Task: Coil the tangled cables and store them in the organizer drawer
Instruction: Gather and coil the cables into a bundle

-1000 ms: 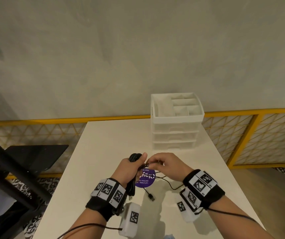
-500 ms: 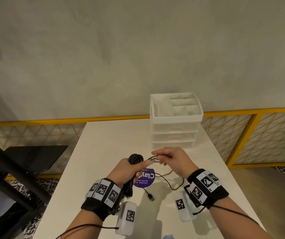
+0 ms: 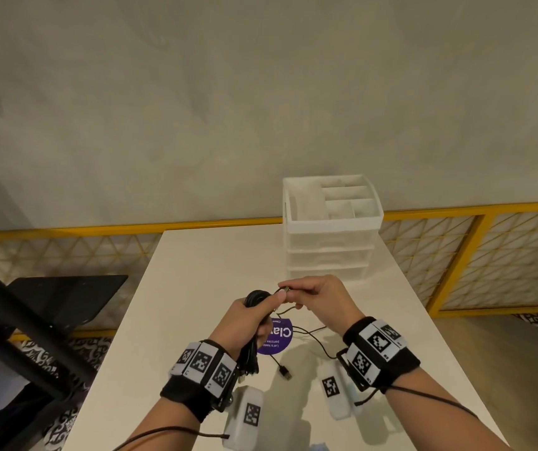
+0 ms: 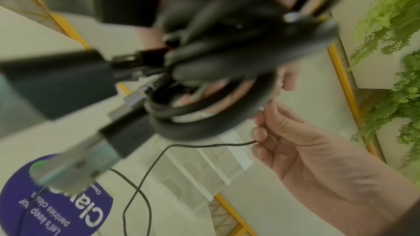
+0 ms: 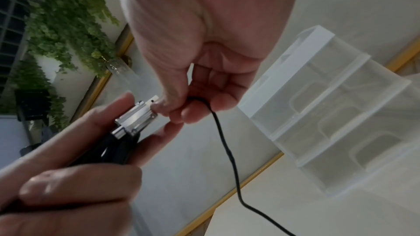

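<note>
My left hand grips a coil of thick black cable above the white table; its plugs hang below my wrist. My right hand pinches the end of a thin black cable by its silver plug, right against the coil's metal connectors. The rest of the thin cable droops to the table, its other USB plug lying loose there. The white organizer stands at the far edge with its three drawers pushed in.
A round purple sticker lies on the table under my hands. A yellow mesh railing runs behind and to the right of the table. A black stand sits off its left side.
Both hands have risen a little toward the organizer. My right hand has drawn the thin cable's plug end up level with the top of the coil.
</note>
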Action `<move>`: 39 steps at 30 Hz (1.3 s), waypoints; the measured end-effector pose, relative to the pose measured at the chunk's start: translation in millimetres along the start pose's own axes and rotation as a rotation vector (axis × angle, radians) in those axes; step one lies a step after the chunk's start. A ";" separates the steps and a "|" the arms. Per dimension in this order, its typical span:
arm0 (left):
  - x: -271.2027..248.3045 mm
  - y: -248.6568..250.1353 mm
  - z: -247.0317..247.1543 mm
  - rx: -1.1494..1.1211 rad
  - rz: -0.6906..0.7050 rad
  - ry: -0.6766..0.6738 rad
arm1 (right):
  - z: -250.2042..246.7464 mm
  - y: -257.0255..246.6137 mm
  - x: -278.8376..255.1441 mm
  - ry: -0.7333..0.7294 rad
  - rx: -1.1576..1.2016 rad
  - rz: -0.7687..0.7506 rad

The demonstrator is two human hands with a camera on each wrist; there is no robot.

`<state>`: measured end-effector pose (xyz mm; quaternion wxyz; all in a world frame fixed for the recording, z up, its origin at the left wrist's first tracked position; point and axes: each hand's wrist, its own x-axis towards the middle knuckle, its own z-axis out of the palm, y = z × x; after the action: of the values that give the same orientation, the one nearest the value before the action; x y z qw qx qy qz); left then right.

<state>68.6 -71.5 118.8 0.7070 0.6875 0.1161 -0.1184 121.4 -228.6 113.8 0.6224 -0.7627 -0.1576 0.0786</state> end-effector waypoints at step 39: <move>14.0 27.9 -33.0 -0.412 0.281 0.458 | 9.3 47.1 -11.5 -0.131 -0.062 0.201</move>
<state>90.9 -37.8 139.6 0.7960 0.5482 0.1975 0.1637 114.4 -232.2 65.1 0.5757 -0.7869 -0.1228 0.1852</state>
